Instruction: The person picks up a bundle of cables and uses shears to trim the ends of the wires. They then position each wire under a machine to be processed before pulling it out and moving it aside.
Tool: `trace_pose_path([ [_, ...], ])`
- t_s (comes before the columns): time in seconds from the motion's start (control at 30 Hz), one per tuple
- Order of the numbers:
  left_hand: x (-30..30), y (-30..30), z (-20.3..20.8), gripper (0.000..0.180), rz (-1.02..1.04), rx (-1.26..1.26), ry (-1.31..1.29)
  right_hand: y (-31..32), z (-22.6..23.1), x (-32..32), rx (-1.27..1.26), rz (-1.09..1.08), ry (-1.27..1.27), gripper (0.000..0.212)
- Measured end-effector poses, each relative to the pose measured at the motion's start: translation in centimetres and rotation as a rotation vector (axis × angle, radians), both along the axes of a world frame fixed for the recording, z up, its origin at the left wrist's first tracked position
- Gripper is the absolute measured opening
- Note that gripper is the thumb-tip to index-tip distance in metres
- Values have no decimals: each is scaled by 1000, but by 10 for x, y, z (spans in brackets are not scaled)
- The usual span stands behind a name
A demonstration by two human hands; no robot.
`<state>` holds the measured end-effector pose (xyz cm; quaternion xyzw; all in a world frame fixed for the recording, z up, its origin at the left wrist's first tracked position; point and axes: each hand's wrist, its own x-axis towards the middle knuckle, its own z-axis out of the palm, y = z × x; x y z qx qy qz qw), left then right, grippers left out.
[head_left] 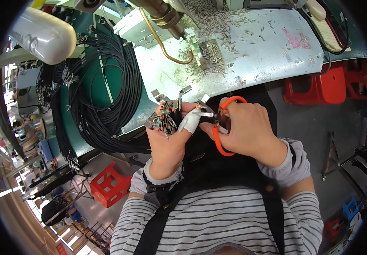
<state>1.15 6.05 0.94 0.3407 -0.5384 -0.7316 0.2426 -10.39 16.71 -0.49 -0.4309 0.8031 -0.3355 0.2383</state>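
The left hand [166, 140] is gripping a bundle of coloured wire ends [165, 117] while the right hand [245, 127] is squeezing orange-handled cutters [222, 123].

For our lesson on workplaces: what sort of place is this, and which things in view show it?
Probably a cable-assembly workshop. The left hand holds a bundle of wire ends, the right hand orange-handled cutters; black cable coils and metal offcuts cover the bench.

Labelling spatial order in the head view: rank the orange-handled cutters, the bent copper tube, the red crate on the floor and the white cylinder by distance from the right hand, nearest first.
1. Orange-handled cutters: held in the right hand.
2. Bent copper tube: up on the bench, above and left of the hand.
3. Red crate: on the floor, lower left.
4. White cylinder: far upper left.
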Motion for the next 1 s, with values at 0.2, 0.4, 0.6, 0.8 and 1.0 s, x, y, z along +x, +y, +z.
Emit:
trace_pose_path([
  [0.2, -4, -21, 0, 20, -39, -60, -106, -2, -11, -3, 26, 32, -96, 30],
  [0.4, -34, -62, -7, 15, -215, 418, 50, -5, -8, -21, -188, -206, -543, 25],
  [0.6, -64, -74, -4, 15, -218, 367, -2, -51, -2, -48, -425, -345, -592, 20],
  [0.8, -64, -87, -6, 19, -301, 362, -30, -66, -7, -60, -363, -200, -570, 18],
  [1.0, -66, -87, -2, 20, -301, 397, 29, -67, -11, -58, -427, -161, -477, 16],
])
